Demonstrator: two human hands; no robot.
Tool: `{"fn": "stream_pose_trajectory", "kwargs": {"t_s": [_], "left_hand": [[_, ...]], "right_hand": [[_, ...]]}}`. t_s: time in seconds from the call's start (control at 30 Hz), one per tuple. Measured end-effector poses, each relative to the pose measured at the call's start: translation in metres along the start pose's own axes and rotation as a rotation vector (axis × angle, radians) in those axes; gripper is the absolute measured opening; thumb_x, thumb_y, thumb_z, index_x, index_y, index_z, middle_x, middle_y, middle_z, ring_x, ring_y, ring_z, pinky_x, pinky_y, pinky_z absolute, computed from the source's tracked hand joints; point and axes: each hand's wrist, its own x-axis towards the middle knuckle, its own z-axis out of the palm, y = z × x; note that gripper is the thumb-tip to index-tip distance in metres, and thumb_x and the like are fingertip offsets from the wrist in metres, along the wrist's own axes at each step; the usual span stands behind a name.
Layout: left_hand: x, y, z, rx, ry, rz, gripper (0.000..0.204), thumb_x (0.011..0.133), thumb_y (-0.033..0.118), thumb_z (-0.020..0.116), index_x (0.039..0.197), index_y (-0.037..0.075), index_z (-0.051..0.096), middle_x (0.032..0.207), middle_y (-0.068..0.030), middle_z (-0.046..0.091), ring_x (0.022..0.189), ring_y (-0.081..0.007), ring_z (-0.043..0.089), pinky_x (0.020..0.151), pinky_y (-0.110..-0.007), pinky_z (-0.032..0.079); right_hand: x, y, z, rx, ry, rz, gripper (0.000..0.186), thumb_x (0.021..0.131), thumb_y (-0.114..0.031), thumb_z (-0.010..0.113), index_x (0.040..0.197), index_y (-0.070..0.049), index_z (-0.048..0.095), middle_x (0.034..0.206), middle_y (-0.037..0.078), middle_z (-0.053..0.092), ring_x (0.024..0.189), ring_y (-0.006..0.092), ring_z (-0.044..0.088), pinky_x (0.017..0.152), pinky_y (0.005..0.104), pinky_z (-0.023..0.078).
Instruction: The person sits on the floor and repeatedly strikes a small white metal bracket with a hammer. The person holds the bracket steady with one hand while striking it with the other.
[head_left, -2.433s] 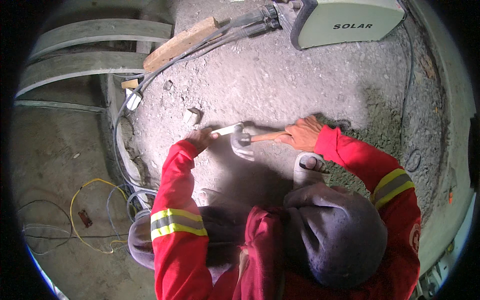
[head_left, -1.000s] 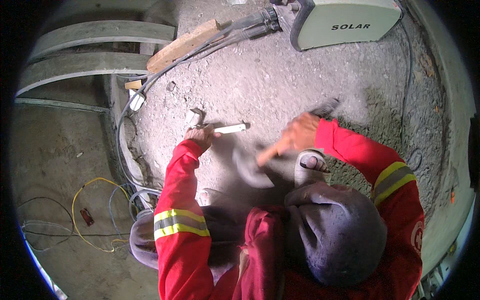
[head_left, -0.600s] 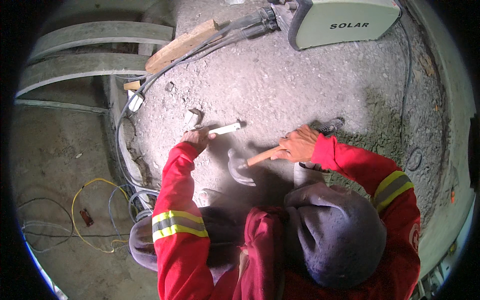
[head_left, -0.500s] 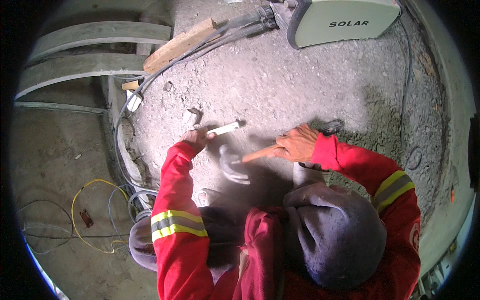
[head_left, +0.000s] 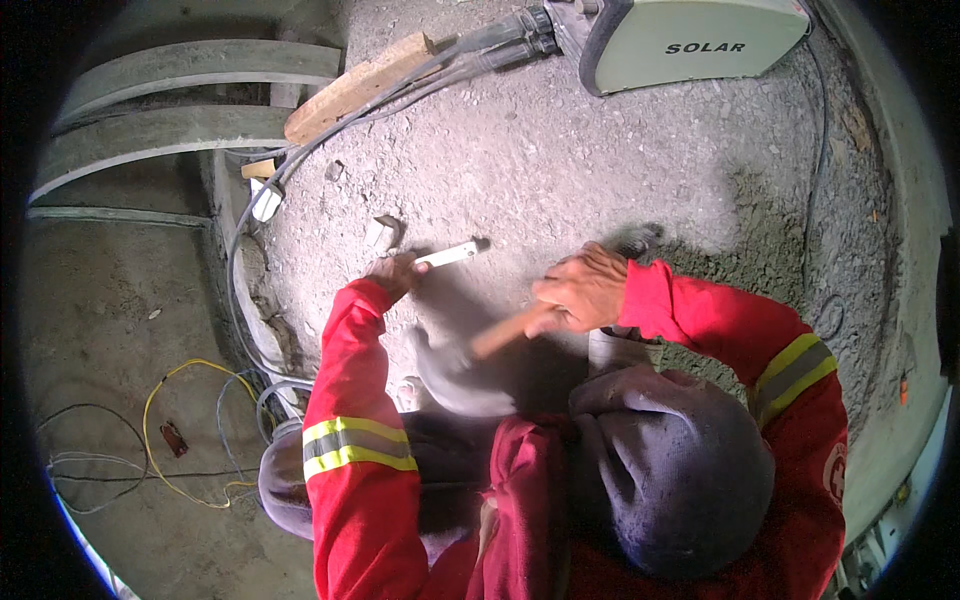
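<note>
The left hand (head_left: 394, 276) grips one end of a white bar (head_left: 448, 254) over the rough floor (head_left: 560, 170); the right hand (head_left: 582, 288) clasps a hammer (head_left: 492, 343), its blurred head apart from the bar. Work appears under way; how much remains cannot be told.

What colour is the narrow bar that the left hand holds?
The narrow bar is white, or nearly so; the head view shows it.

ok so from mid-view: box (head_left: 700, 45) sits on the floor (head_left: 560, 160) at 1 o'clock, plank (head_left: 360, 85) 11, beams (head_left: 180, 128) 10, hammer (head_left: 500, 336) 6.
</note>
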Motion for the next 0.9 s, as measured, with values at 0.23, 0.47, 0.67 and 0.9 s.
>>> {"fn": "stream_pose_trajectory", "kwargs": {"t_s": [0.23, 0.47, 0.67, 0.9], "left_hand": [[0.007, 0.012, -0.002, -0.015, -0.008, -0.053, 0.052, 0.089, 0.055, 0.039, 0.102, 0.007, 0.057, 0.092, -0.0217, 0.061, 0.094, -0.0413, 0.056, 0.079, -0.048, 0.042], [0.007, 0.002, -0.002, 0.038, 0.051, 0.008, 0.045, 0.091, 0.047, 0.041, 0.104, 0.007, 0.057, 0.09, -0.0205, 0.062, 0.089, -0.0394, 0.058, 0.075, -0.047, 0.043], [0.022, -0.033, 0.019, -0.14, 0.152, 0.0, 0.043, 0.09, 0.047, 0.044, 0.12, 0.019, 0.054, 0.096, -0.0195, 0.063, 0.091, -0.0412, 0.059, 0.077, -0.049, 0.045], [-0.002, 0.024, -0.009, -0.048, 0.075, 0.092, 0.041, 0.088, 0.036, 0.051, 0.125, 0.019, 0.049, 0.097, -0.0193, 0.062, 0.094, -0.04, 0.058, 0.076, -0.047, 0.045]], "right_hand": [[0.007, 0.033, 0.005, -0.204, -0.235, 0.352, 0.057, 0.085, -0.059, 0.043, 0.076, -0.007, 0.067, 0.052, 0.015, 0.057, 0.049, 0.0349, 0.059, 0.051, 0.0467, 0.048], [-0.002, 0.042, 0.011, -0.142, -0.07, 0.065, 0.058, 0.083, -0.06, 0.047, 0.07, -0.005, 0.062, 0.057, 0.017, 0.059, 0.053, 0.036, 0.06, 0.052, 0.0464, 0.048], [0.01, 0.03, 0.009, -0.118, -0.109, 0.278, 0.058, 0.085, -0.057, 0.045, 0.075, -0.004, 0.064, 0.059, 0.019, 0.059, 0.055, 0.0374, 0.06, 0.054, 0.0485, 0.047], [-0.03, 0.018, 0.015, -0.076, -0.172, 0.224, 0.059, 0.084, -0.06, 0.045, 0.071, -0.005, 0.064, 0.055, 0.019, 0.057, 0.05, 0.0389, 0.058, 0.053, 0.0491, 0.046]]}}
